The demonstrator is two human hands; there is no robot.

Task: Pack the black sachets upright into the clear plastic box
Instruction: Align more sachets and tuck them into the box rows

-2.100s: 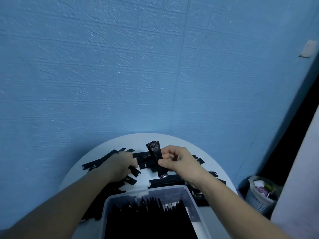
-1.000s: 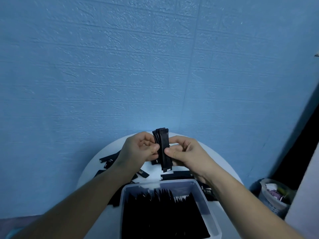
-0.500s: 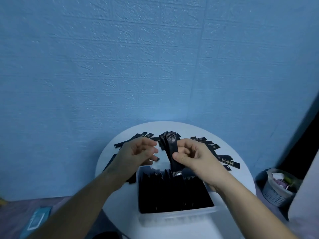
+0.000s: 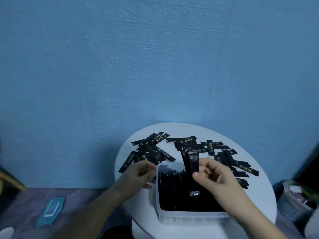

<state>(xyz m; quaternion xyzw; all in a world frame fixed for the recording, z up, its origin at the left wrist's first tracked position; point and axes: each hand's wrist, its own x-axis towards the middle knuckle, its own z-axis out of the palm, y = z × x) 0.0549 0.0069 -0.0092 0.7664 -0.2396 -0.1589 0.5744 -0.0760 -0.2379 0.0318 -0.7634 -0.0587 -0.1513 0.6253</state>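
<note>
The clear plastic box (image 4: 174, 217) stands on the round white table (image 4: 259, 200) and is packed with upright black sachets (image 4: 174, 190). My right hand (image 4: 213, 176) pinches a bundle of black sachets (image 4: 190, 168), held upright over the box with its lower end among the packed ones. My left hand (image 4: 140, 171) rests at the box's left wall, fingers loosely curled; whether it holds anything is unclear. Several loose sachets (image 4: 155, 152) lie flat across the far half of the table.
More loose sachets (image 4: 241, 167) lie to the right of the box. A blue textured wall (image 4: 155, 66) rises right behind the table. A basket (image 4: 295, 202) stands on the floor at the right, and a teal packet (image 4: 51, 210) lies on the floor at the left.
My left hand let go of the bundle and dropped to the box's left side. My right hand lowered the bundle toward the box. The camera tilted down, showing more table.
</note>
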